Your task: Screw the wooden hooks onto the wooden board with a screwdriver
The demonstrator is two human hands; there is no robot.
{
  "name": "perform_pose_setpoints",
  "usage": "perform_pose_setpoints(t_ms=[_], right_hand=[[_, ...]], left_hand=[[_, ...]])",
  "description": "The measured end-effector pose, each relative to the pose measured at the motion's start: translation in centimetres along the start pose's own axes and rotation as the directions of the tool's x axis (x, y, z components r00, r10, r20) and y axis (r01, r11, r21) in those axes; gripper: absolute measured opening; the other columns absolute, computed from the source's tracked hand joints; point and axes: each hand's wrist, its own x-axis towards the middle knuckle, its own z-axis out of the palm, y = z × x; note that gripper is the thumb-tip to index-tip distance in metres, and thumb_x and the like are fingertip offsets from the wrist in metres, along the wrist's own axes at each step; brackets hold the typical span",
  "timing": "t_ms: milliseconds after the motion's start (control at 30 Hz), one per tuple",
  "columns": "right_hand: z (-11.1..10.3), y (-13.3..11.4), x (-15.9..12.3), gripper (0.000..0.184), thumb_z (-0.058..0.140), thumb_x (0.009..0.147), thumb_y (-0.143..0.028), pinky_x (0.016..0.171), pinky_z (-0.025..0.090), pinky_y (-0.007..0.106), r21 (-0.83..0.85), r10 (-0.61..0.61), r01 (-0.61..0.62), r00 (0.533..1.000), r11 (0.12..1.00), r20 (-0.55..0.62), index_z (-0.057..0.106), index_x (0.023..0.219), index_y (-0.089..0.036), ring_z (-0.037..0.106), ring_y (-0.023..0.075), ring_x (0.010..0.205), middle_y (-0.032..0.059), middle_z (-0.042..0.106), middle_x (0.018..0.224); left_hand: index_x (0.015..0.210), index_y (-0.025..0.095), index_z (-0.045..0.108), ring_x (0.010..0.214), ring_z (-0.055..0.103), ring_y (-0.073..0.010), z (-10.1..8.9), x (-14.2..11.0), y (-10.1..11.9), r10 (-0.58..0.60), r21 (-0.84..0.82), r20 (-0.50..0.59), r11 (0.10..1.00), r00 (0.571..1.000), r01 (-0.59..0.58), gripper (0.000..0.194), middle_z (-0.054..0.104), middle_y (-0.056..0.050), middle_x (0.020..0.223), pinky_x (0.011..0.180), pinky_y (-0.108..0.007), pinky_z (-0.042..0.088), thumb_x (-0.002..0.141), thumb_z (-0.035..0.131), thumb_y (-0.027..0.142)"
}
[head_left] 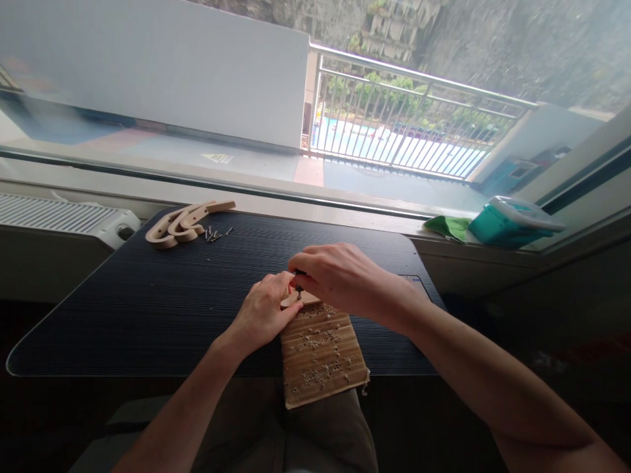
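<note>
My left hand is closed on a small pale wooden piece, holding it down at the upper end of a corrugated cardboard sheet. Above that wood, my right hand grips what looks like a screwdriver, dark-handled and pointing down. Its lower end meets the wood near my left thumb; the exact contact is too small to make out. Many small holes pit the cardboard, which overhangs the table's near edge above my lap. My fingers hide most of the handle and part of the wood.
On the dark table, curved wooden pieces lie at the far left beside several screws. A flat device is partly behind my right forearm. On the windowsill are a green cloth and a teal box. A radiator stands left.
</note>
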Motion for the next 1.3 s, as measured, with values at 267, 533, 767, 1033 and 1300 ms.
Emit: perform_pose_setpoints(t_ms=[267, 533, 767, 1033, 1300], right_hand=[[1.1, 0.1, 0.2, 0.024, 0.044, 0.093, -0.033, 0.053, 0.023, 0.028, -0.026, 0.199, -0.201, 0.977, 0.979, -0.074, 0.057, 0.093, -0.013, 0.057, 0.0135, 0.061, 0.0050, 0.065, 0.072], [0.9, -0.7, 0.5, 0.027, 0.042, 0.092, -0.040, 0.051, 0.019, 0.028, -0.056, 0.274, -0.279, 0.958, 0.959, -0.083, 0.058, 0.095, -0.018, 0.057, 0.0142, 0.058, 0.0034, 0.066, 0.069], [0.0, 0.1, -0.5, 0.024, 0.040, 0.092, -0.029, 0.051, 0.017, 0.028, -0.008, 0.150, -0.150, 0.989, 0.989, 0.008, 0.060, 0.083, -0.019, 0.054, 0.0115, 0.061, 0.0027, 0.066, 0.074], [1.0, 0.4, -0.2, 0.026, 0.040, 0.094, -0.029, 0.050, 0.018, 0.029, -0.044, 0.140, -0.142, 0.989, 0.989, -0.041, 0.060, 0.084, -0.017, 0.052, 0.0118, 0.058, 0.0038, 0.065, 0.072], [1.2, -0.3, 0.1, 0.028, 0.044, 0.091, -0.037, 0.051, 0.020, 0.028, -0.021, 0.279, -0.281, 0.957, 0.959, -0.080, 0.061, 0.087, -0.015, 0.056, 0.0139, 0.059, 0.0055, 0.068, 0.072]], left_hand=[[0.084, 0.021, 0.050, 0.081, 0.056, -0.0202, -0.1, -0.1, 0.1, -0.010, 0.004, 0.004, 1.000, 1.000, 0.010, 0.016, 0.057, 0.000, 0.080, 0.069, -0.032, 0.041, 0.076, 0.062, 0.026], [0.085, 0.021, 0.050, 0.080, 0.057, -0.0207, -0.1, 0.0, 0.1, -0.003, 0.006, -0.015, 1.000, 1.000, 0.003, 0.016, 0.058, 0.000, 0.080, 0.069, -0.032, 0.041, 0.076, 0.063, 0.026], [0.083, 0.021, 0.049, 0.080, 0.055, -0.0194, -0.3, -0.1, 0.2, -0.003, 0.005, 0.013, 1.000, 1.000, 0.003, 0.016, 0.057, 0.000, 0.080, 0.069, -0.031, 0.040, 0.077, 0.061, 0.027], [0.082, 0.021, 0.049, 0.080, 0.055, -0.0198, -0.2, 0.0, 0.2, 0.001, -0.001, 0.005, 1.000, 1.000, -0.001, 0.015, 0.057, 0.000, 0.079, 0.069, -0.030, 0.040, 0.076, 0.061, 0.027], [0.083, 0.021, 0.050, 0.077, 0.055, -0.0191, -0.1, 0.0, 0.1, 0.008, 0.016, -0.016, 1.000, 1.000, -0.008, 0.015, 0.056, 0.001, 0.077, 0.069, -0.030, 0.040, 0.076, 0.062, 0.027]])
